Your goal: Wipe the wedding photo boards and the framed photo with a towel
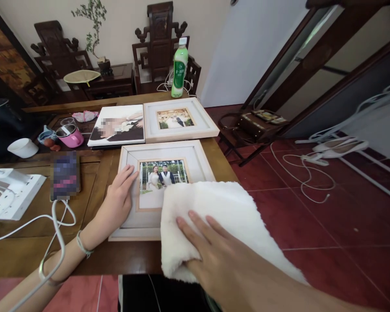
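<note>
A pale wooden picture frame (130, 223) with a photo of two people in wedding clothes lies flat near the table's front edge. My left hand (120, 197) rests on its left side, fingers stretched out over the border. With my right hand (214, 242) I press a white fluffy cloth (220, 199) onto the frame's lower right part, and the thumb is tucked under a fold. The cloth hides that corner and hangs past the table's right edge. Behind lie a second picture frame (151, 117) and a white-edged photo panel (117, 138), side by side.
On the wooden table (92, 186) are a green bottle (179, 69), a pink mug (71, 138), a white cup (22, 148), a phone (65, 175) and a power strip (22, 197). A white cable (56, 225) loops near my left forearm. To the right stands a stool with a brown bag (253, 125).
</note>
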Tool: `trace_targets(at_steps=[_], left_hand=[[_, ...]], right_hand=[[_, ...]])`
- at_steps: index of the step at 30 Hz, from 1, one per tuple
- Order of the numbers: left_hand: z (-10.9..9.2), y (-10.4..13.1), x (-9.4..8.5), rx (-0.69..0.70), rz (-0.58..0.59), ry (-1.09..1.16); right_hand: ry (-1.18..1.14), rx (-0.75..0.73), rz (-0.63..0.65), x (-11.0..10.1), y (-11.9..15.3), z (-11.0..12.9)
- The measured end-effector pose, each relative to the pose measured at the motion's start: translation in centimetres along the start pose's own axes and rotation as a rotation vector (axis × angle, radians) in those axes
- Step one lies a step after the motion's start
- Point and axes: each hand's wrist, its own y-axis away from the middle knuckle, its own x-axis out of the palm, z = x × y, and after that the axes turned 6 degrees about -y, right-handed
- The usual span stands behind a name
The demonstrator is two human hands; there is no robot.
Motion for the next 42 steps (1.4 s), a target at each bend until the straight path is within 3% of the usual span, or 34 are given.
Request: trace_targets(at_steps=[4, 10, 14, 19, 23, 27, 33, 37, 42], left_hand=[[0.1, 0.0, -0.1, 0.008, 0.018, 0.008], [0.4, 0.1, 0.0, 0.011, 0.017, 0.032], [0.4, 0.1, 0.0, 0.013, 0.016, 0.027], [0.4, 0.0, -0.1, 0.014, 0.021, 0.019], [0.5, -0.1, 0.0, 0.016, 0.013, 0.03], [0.4, 0.0, 0.1, 0.007, 0.005, 0.036], [0.3, 0.0, 0.1, -0.005, 0.016, 0.06], [0.3, 0.0, 0.1, -0.009, 0.018, 0.048], [0.5, 0.1, 0.0, 0.029, 0.023, 0.046]], right_hand=[[0.017, -0.042, -0.042, 0.3, -1.9, -1.6], [0.105, -0.003, 0.045, 1.1, -6.2, -9.6], [0.186, 0.095, 0.079, 1.1, -8.9, -12.5], [0.206, 0.135, 0.153, 1.1, -9.0, -10.9], [0.124, 0.134, 0.212, 0.8, -6.4, -7.3], [0.006, 0.099, 0.178, 0.6, -2.9, -4.1], [-0.108, 0.022, 0.167, -0.4, -0.1, -1.7], [-0.098, 0.042, 0.195, -0.7, -1.8, -3.8], [0.092, 0.105, 0.149, 0.1, -5.8, -10.1]])
